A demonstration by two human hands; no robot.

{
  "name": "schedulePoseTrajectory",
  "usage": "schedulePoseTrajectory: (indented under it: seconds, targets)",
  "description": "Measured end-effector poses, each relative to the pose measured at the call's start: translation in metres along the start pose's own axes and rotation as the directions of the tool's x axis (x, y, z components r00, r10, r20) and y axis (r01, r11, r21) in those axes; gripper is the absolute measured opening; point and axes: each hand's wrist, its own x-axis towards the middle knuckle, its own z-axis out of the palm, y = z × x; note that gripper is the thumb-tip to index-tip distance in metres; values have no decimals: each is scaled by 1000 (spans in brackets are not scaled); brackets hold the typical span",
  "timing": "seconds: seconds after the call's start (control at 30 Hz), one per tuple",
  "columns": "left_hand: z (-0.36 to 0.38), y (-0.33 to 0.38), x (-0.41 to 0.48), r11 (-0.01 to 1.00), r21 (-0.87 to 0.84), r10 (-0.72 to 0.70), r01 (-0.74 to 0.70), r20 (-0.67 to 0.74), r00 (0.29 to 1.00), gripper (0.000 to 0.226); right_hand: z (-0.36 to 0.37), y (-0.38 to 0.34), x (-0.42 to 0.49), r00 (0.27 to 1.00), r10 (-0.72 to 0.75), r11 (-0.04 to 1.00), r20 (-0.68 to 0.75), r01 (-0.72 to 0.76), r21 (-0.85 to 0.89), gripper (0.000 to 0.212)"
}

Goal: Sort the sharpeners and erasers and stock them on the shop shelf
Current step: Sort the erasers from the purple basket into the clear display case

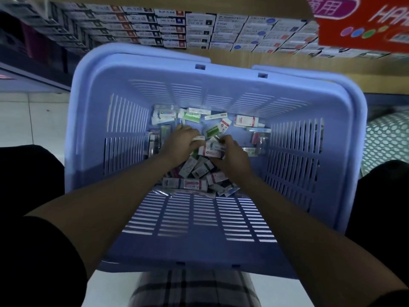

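Your left hand (179, 144) pinches a white pack (198, 138) and your right hand (233, 155) grips a small box (211, 150), fingers curled, in the pile of packs (186, 183) inside the basket (141, 60).

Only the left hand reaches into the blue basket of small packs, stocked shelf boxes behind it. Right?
No: both hands are in the blue basket. The head view shows the left hand pinching a white pack and the right hand gripping a red-and-white pack. The shelf boxes are behind it.
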Motion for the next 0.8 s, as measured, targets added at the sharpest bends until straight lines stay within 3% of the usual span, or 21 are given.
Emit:
schedulePoseTrajectory:
  seconds: [0.13, 0.27, 0.37, 0.43, 0.53, 0.57, 0.7, 0.8]
  targets:
    - [-11, 9, -6, 934, -324, -146, 151, 40, 988, 25, -11, -8, 3, 998, 33, 992, 56, -39, 123, 48]
    - [-21, 24, -11, 858, -434, -244, 276, 128, 961, 16, -16, -20, -6, 998, 66, 959, 23, -70, 274, 45]
    - [-28, 34, -19, 771, -554, -302, 314, 115, 946, 25, -24, -30, -18, 997, 73, 936, -1, -68, 346, 49]
    - [-37, 43, -27, 727, -610, -305, 315, 125, 944, 33, -34, -37, -27, 998, 69, 927, -8, -61, 371, 47]
    - [-56, 59, -42, 715, -621, -294, 321, 149, 944, 77, -56, -50, -42, 999, 9, 938, -49, 8, 348, 44]
    - [-64, 65, -46, 733, -606, -284, 308, 139, 949, 82, -64, -56, -48, 998, -23, 947, -66, 43, 319, 44]
    - [-91, 94, -68, 776, -592, -222, 216, 64, 973, 51, -88, -76, -72, 988, -84, 935, -129, 123, 333, 39]
    - [-109, 113, -92, 737, -654, -137, 171, 103, 985, 49, -108, -92, -95, 985, -104, 924, -139, 147, 354, 35]
